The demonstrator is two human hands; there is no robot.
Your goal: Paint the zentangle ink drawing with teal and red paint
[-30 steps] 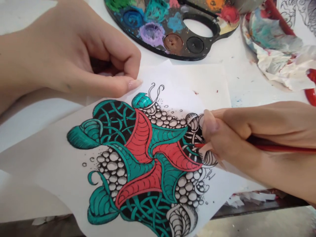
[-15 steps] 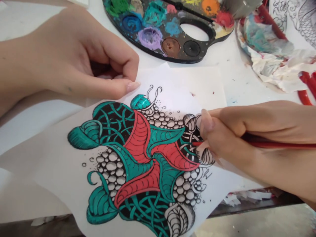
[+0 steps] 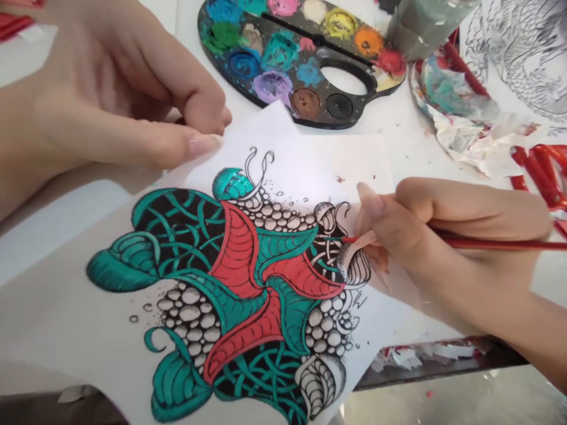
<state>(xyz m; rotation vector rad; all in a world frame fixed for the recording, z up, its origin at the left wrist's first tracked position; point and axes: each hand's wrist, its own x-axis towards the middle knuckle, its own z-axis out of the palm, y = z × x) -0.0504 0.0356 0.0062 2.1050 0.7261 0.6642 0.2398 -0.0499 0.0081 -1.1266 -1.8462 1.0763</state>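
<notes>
**Brush [image 3: 500, 243] pinched in right hand [image 3: 443, 236] over sheet [image 3: 310, 159]**

The red-handled brush is pressed between the thumb and fingers of the right hand, and its tip is brought to a black inked area beside a striped shell shape. The sheet, painted in teal and red, is laid on the table [image 3: 411, 127] between both hands. The left hand [image 3: 119, 88] is held with its fingers curled, gripping nothing visible, and its thumb is placed at the sheet's upper edge; any pressure cannot be told. Beyond the sheet, a palette [image 3: 349, 115] is set with dabs of paint. A stained paper towel [image 3: 465, 127] and a second drawing [image 3: 527, 59] are placed to the right.
</notes>
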